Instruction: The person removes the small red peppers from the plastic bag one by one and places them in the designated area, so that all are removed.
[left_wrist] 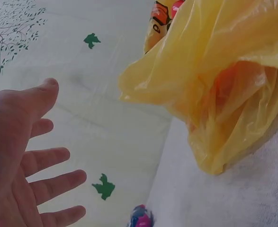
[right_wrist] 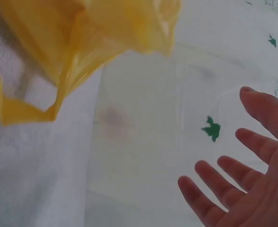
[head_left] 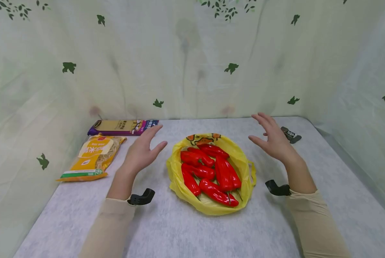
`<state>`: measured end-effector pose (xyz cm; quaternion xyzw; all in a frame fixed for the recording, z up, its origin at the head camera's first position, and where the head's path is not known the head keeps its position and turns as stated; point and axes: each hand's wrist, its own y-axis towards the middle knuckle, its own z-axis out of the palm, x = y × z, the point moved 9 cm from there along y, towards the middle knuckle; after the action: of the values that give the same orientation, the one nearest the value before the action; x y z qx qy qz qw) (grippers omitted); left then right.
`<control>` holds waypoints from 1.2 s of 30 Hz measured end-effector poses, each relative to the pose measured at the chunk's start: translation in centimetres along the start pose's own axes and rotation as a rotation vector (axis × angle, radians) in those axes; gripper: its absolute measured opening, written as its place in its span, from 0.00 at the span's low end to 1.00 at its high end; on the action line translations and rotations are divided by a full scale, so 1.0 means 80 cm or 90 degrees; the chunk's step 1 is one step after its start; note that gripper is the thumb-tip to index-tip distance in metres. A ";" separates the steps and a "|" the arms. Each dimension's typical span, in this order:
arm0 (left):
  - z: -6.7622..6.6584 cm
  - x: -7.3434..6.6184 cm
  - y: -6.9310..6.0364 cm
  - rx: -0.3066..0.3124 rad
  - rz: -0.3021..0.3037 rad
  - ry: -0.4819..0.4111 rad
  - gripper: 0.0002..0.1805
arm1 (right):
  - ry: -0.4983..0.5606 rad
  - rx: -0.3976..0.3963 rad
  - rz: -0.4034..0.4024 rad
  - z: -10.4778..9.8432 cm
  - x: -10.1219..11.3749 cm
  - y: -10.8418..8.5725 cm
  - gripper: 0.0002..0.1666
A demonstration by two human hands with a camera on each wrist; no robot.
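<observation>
A yellow plastic bag (head_left: 208,209) lies opened wide in the middle of the table, its rim rolled outward. Inside it are several glossy red peppers (head_left: 223,173). My left hand (head_left: 142,150) hovers to the left of the bag, fingers spread and holding nothing. To the right, my right hand (head_left: 273,138) is raised as well, its fingers apart and its grasp empty. Neither hand touches the bag. Both wrist views show the bag's side, the yellow plastic (left_wrist: 210,85) by the left hand and a strap-like handle (right_wrist: 65,71) by the right.
At the back left lie a purple and tan packet (head_left: 121,127) and an orange food packet (head_left: 90,157). A small black wrapped item (head_left: 290,135) is at the back right, behind my right hand. Pale patterned curtains (head_left: 192,64) enclose the table (head_left: 179,236).
</observation>
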<state>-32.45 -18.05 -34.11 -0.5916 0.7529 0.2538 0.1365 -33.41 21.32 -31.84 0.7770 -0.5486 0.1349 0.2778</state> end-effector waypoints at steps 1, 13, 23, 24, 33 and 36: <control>0.001 -0.001 0.000 -0.001 -0.002 -0.014 0.37 | 0.025 -0.001 -0.009 0.000 0.004 0.000 0.42; 0.031 -0.008 0.003 0.026 0.006 -0.196 0.33 | 0.180 0.107 -0.025 0.033 0.050 -0.004 0.42; 0.065 -0.010 0.007 0.076 -0.052 -0.380 0.31 | 0.282 0.280 -0.021 0.076 0.076 -0.016 0.40; 0.068 -0.010 0.007 0.079 -0.053 -0.395 0.30 | 0.281 0.294 -0.018 0.080 0.077 -0.018 0.40; 0.090 -0.014 0.005 0.107 -0.054 -0.459 0.30 | 0.201 0.357 -0.005 0.108 0.085 -0.027 0.36; 0.093 -0.014 0.005 0.112 -0.055 -0.470 0.30 | 0.174 0.366 -0.020 0.113 0.089 -0.028 0.37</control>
<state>-33.22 -13.02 -39.64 -0.4773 0.6465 0.3785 0.4594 -29.64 11.04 -36.13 0.8065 -0.4336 0.3836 0.1202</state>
